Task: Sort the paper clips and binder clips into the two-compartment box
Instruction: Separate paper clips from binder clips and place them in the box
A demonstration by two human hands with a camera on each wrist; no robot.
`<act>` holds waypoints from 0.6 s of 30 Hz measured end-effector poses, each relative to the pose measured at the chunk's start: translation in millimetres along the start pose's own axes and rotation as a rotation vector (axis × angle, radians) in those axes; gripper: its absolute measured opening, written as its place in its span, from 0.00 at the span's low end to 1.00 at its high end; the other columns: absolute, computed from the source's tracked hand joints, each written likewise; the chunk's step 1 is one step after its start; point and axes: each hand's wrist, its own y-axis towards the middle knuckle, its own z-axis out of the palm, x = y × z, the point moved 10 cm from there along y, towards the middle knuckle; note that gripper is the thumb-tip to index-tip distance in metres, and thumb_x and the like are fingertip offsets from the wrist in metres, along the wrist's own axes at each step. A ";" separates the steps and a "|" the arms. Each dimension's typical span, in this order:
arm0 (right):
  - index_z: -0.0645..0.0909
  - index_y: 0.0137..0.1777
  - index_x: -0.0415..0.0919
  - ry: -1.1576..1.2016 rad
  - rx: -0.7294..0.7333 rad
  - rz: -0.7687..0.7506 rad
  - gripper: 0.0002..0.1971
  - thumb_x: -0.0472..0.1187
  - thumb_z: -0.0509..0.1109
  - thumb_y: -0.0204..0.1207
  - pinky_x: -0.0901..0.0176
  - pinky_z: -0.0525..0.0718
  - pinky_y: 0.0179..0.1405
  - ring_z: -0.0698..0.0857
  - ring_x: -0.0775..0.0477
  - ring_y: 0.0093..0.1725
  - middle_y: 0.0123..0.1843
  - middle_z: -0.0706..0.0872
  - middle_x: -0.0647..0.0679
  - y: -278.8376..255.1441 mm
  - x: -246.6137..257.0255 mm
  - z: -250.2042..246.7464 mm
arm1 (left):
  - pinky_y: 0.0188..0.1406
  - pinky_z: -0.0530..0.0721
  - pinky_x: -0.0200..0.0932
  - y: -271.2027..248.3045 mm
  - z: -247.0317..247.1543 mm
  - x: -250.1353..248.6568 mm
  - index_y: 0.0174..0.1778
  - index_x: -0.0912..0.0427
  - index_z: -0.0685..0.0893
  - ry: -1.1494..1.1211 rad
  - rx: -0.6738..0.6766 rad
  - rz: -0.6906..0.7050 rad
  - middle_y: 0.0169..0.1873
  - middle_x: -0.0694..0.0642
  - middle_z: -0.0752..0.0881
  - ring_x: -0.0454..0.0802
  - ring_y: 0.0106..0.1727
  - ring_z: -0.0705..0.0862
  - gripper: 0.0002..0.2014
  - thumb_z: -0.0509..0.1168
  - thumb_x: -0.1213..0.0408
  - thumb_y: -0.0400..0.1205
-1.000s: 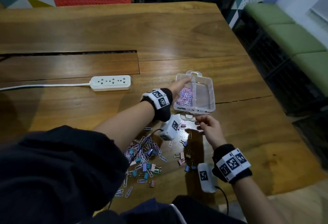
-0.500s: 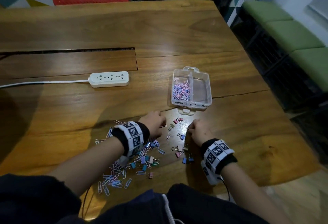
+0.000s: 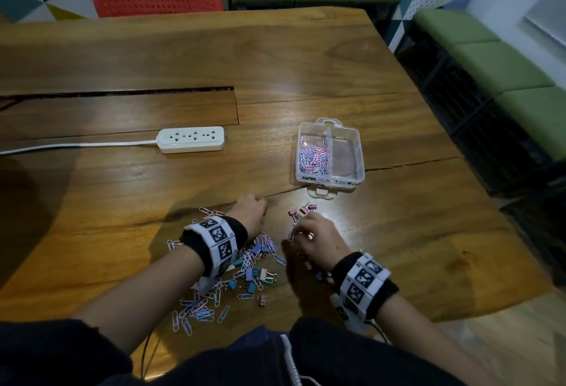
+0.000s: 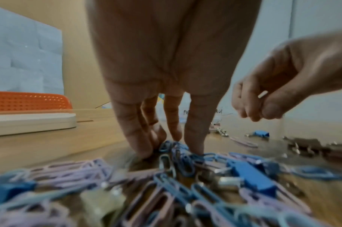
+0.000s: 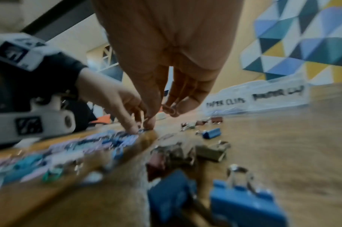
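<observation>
The clear two-compartment box [image 5: 263, 95] carries two handwritten labels in dark capitals on its near wall. In the right wrist view the left one reads "PAPER CLIPS" and the right one, blurred, appears to read "BINDER CLIP", with its end unclear. In the head view only "PAPPA"-like strokes show at the left of the box's [image 3: 329, 182] front edge. The black-and-white square marker patterns on the wristbands [image 3: 219, 240] hold no readable letters or numbers.

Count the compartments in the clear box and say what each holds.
2, both in the clear box: the left compartment holds pink and blue paper clips; the right compartment looks empty. Neither is hidden.
</observation>
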 end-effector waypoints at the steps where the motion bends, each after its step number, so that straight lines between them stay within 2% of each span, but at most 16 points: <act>1: 0.86 0.49 0.34 -0.038 0.029 -0.050 0.08 0.33 0.66 0.74 0.58 0.78 0.58 0.78 0.46 0.55 0.54 0.82 0.42 0.1 7.2 9.2 | 0.63 0.77 0.48 -1.7 0.9 -1.0 0.60 0.62 0.77 -0.005 -0.010 0.017 0.62 0.61 0.75 0.57 0.63 0.75 0.12 0.62 0.68 0.80; 2: 0.86 0.51 0.35 -0.091 0.053 -0.089 0.09 0.34 0.66 0.75 0.55 0.77 0.61 0.78 0.44 0.57 0.55 0.83 0.42 0.8 11.7 17.1 | 0.61 0.78 0.47 -3.5 1.8 -1.9 0.58 0.62 0.78 -0.013 -0.014 0.033 0.61 0.61 0.76 0.57 0.61 0.77 0.10 0.61 0.69 0.81; 5: 0.84 0.56 0.37 -0.218 0.110 -0.112 0.12 0.35 0.62 0.78 0.55 0.75 0.63 0.76 0.44 0.61 0.59 0.82 0.44 2.4 11.6 30.5 | 0.55 0.78 0.44 -7.7 2.1 0.1 0.54 0.61 0.80 -0.068 -0.003 0.035 0.57 0.59 0.79 0.56 0.57 0.80 0.08 0.60 0.70 0.81; 9: 0.81 0.58 0.36 -0.247 0.155 -0.104 0.12 0.34 0.60 0.78 0.58 0.74 0.60 0.77 0.43 0.60 0.59 0.80 0.43 1.3 11.0 36.2 | 0.56 0.81 0.41 -8.7 6.6 9.5 0.57 0.62 0.80 -0.225 0.075 0.008 0.53 0.55 0.81 0.52 0.56 0.80 0.12 0.62 0.75 0.79; 11: 0.80 0.57 0.36 -0.276 0.177 -0.084 0.12 0.33 0.59 0.78 0.57 0.74 0.57 0.77 0.43 0.58 0.56 0.80 0.41 1.6 9.2 36.8 | 0.46 0.82 0.36 -9.6 6.5 14.1 0.55 0.63 0.81 -0.363 0.100 -0.008 0.47 0.51 0.80 0.48 0.48 0.79 0.13 0.62 0.79 0.77; 13: 0.79 0.55 0.37 -0.337 0.182 -0.071 0.11 0.33 0.57 0.78 0.55 0.73 0.55 0.75 0.41 0.57 0.54 0.81 0.40 3.4 4.9 36.2 | 0.38 0.81 0.33 -10.7 1.2 18.8 0.47 0.60 0.80 -0.478 0.087 -0.013 0.42 0.48 0.80 0.44 0.42 0.78 0.11 0.63 0.80 0.76; 14: 0.78 0.55 0.38 -0.367 0.185 -0.070 0.11 0.32 0.57 0.77 0.54 0.72 0.55 0.74 0.41 0.57 0.53 0.81 0.40 4.2 2.9 36.5 | 0.37 0.82 0.34 -11.1 -2.4 22.4 0.45 0.59 0.80 -0.522 0.066 -0.020 0.41 0.48 0.79 0.43 0.41 0.78 0.11 0.65 0.79 0.75; 17: 0.76 0.54 0.37 -0.384 0.219 -0.059 0.10 0.30 0.57 0.77 0.53 0.71 0.55 0.73 0.40 0.59 0.54 0.81 0.39 4.6 -0.3 40.3 | 0.45 0.81 0.37 -11.1 -13.7 33.2 0.45 0.58 0.79 -0.592 -0.021 -0.043 0.43 0.51 0.80 0.49 0.47 0.80 0.09 0.67 0.76 0.75; 18: 0.75 0.55 0.37 -0.379 0.231 -0.056 0.10 0.29 0.56 0.77 0.54 0.71 0.56 0.72 0.41 0.59 0.55 0.80 0.39 4.5 0.5 41.3 | 0.44 0.81 0.37 -11.2 -15.6 35.8 0.45 0.58 0.79 -0.607 -0.041 -0.048 0.42 0.51 0.80 0.49 0.48 0.80 0.09 0.67 0.75 0.75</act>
